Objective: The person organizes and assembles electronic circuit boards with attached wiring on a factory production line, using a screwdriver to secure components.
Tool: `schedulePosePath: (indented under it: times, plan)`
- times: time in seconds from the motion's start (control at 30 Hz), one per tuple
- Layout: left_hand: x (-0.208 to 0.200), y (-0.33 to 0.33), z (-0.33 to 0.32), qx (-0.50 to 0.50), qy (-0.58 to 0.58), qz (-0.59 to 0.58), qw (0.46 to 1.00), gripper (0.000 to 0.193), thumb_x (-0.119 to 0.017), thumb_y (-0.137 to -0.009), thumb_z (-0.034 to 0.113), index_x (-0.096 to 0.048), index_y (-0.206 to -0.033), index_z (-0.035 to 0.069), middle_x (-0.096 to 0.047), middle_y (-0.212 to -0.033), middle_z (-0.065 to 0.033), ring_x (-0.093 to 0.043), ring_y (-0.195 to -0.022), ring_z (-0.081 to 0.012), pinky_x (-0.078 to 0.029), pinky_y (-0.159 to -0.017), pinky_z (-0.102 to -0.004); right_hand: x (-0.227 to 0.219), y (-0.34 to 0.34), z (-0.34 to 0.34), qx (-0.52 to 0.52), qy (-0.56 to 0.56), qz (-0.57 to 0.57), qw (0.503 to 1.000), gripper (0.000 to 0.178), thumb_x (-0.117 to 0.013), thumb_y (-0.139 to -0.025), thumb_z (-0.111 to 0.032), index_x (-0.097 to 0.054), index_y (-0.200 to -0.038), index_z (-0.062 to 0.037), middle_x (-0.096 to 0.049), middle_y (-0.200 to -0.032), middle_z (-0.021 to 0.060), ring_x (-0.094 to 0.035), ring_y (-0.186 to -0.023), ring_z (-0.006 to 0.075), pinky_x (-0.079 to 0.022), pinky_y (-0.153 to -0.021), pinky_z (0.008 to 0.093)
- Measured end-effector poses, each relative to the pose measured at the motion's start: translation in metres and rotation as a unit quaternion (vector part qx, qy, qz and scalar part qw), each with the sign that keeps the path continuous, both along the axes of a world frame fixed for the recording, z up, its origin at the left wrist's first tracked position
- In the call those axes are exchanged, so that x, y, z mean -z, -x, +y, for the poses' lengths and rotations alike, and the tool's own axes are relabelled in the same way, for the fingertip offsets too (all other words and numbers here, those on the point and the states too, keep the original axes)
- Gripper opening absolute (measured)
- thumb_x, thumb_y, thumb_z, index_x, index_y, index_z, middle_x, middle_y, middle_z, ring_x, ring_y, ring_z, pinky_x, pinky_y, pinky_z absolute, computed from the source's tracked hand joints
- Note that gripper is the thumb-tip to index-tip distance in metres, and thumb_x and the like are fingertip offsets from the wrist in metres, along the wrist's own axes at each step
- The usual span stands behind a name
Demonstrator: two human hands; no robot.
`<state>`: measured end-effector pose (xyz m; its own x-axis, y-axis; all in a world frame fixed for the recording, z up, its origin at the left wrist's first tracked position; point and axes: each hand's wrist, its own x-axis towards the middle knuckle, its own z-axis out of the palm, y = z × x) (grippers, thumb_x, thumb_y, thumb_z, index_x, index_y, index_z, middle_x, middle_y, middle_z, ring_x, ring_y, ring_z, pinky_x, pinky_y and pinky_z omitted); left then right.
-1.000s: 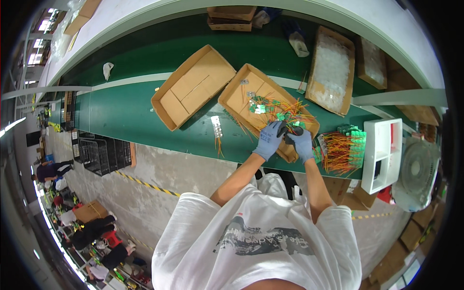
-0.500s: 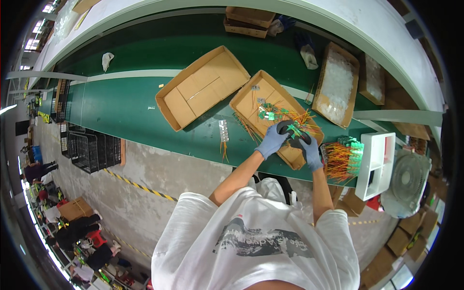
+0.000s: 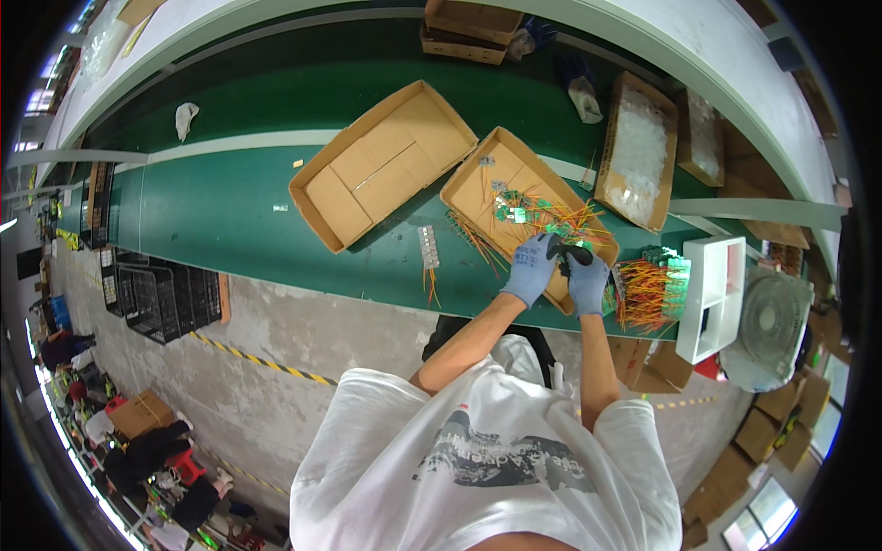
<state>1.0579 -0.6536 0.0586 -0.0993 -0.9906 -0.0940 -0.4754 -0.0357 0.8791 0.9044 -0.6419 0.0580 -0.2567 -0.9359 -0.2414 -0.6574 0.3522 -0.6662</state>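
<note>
**Gloved hands at the box of wired boards**

The right box (image 3: 470, 191) lies aslant on the tabletop (image 3: 230, 195), seemingly so that its wired boards (image 3: 517, 216) sit just beyond the hands; the stack (image 3: 678, 280) to the right is likewise within easy reach. Left hand (image 3: 532, 270) and right hand (image 3: 588, 283) meet over the box's near end, fingers (image 3: 552, 244) drawn close, as fine handwork would ask; I cannot tell what they hold. Half a second earlier they stood farther apart, green showing between.
</note>
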Motion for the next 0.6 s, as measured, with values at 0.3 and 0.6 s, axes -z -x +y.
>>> schedulePosePath:
  times: [0.3,0.6]
  plan:
    - [0.053,-0.162,0.028,-0.317,-0.189,0.033,0.929,0.044,-0.064,-0.087,0.029,-0.056,-0.124,0.005,-0.063,-0.115,-0.0224,-0.062,-0.102,-0.0375,-0.050,-0.086,-0.0441,-0.004,0.048,0.022,-0.011,-0.070,-0.038,0.997,0.045,-0.062,-0.090,-0.031,-0.060,-0.127,-0.0062,-0.066,-0.111,0.0239,-0.062,-0.105,0.0383,-0.048,-0.091,0.0417]
    - [0.122,-0.147,-0.046,-0.117,-0.186,-0.184,0.958,0.047,-0.068,-0.082,0.030,-0.060,-0.118,0.001,-0.064,-0.113,-0.0211,-0.058,-0.111,-0.0390,-0.047,-0.095,-0.0445,-0.013,-0.021,0.063,-0.011,-0.099,-0.057,0.993,0.037,-0.066,-0.087,-0.029,-0.066,-0.109,0.0013,-0.071,-0.094,0.0172,-0.070,-0.082,0.0276,-0.053,-0.074,0.0356]
